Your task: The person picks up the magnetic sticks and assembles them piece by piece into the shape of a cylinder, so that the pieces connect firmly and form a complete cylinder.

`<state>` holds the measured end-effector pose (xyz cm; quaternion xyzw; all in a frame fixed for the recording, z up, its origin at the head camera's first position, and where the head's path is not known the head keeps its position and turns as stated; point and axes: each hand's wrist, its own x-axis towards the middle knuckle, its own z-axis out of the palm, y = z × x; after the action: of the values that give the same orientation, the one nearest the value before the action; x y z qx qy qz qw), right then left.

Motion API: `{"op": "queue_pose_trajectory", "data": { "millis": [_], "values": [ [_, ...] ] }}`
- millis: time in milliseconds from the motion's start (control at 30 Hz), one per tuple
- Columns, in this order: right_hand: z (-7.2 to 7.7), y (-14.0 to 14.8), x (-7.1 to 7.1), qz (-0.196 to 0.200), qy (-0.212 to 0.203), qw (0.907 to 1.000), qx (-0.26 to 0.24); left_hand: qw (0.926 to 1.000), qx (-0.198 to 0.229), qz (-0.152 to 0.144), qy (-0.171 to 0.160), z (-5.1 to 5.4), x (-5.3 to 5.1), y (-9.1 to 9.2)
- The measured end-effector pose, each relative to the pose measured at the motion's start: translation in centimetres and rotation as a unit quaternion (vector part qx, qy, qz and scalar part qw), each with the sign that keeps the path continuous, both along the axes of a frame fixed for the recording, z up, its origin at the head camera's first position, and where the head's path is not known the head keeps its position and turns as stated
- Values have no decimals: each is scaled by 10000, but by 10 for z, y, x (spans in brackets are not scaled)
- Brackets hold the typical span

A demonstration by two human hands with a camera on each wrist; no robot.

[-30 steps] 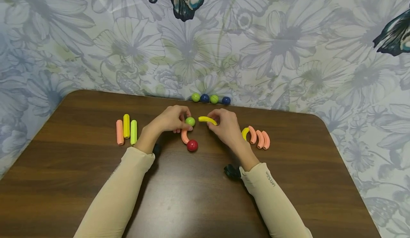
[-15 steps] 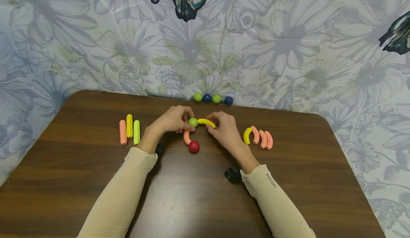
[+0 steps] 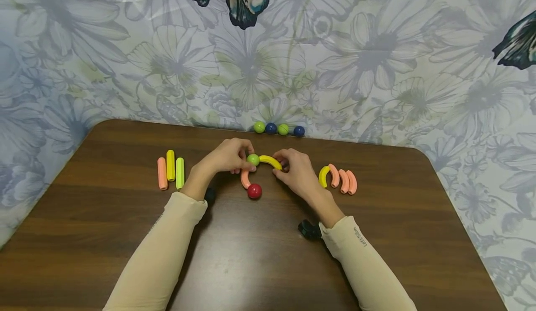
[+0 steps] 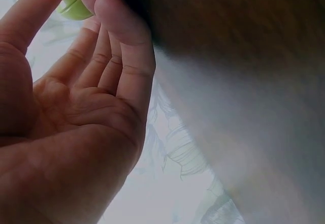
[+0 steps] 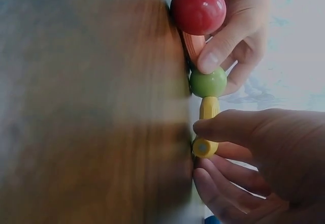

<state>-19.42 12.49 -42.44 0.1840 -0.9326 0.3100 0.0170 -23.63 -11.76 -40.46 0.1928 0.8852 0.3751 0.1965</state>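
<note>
In the head view my left hand (image 3: 229, 156) pinches a light green ball (image 3: 253, 159). A curved coral tube (image 3: 245, 179) runs from that ball to a red ball (image 3: 254, 191) nearer me. On the ball's other side a curved yellow tube (image 3: 271, 161) meets it. My right hand (image 3: 298, 171) has thumb and fingers about the yellow tube's free end. From the right wrist, the right thumb lies across the yellow tube (image 5: 209, 108), with fingers behind it. The left wrist view shows the left fingertips at the green ball (image 4: 75, 8), mostly cut off by the frame's top.
Straight coral, yellow and green tubes (image 3: 170, 166) lie left of the left hand. Right of the right hand are a curved yellow tube (image 3: 324, 176) and several curved coral ones (image 3: 344, 181). Green and blue balls (image 3: 271, 128) line the table's back edge by the wall.
The yellow tube, held apart from the green ball a second ago, now touches it. My right fingers have slid toward the tube's free end and spread slightly. The left hand keeps its hold.
</note>
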Motion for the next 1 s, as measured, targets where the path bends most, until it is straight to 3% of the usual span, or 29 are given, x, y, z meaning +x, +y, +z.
{"op": "queue_pose_trajectory", "data": {
  "millis": [267, 733, 867, 1000],
  "values": [
    [5, 22, 12, -147, 444, 9989, -60, 10000, 41, 45, 26, 0, -1, -1],
    [8, 95, 34, -625, 1403, 9880, -130, 10000, 61, 16, -77, -1, 1, 2],
    [6, 107, 35, -783, 1499, 9856, -27, 10000, 41, 28, -86, -2, 1, 2],
    [5, 109, 33, -896, 1290, 9875, 141, 10000, 30, 40, -76, -2, -1, 1]
  ]
}}
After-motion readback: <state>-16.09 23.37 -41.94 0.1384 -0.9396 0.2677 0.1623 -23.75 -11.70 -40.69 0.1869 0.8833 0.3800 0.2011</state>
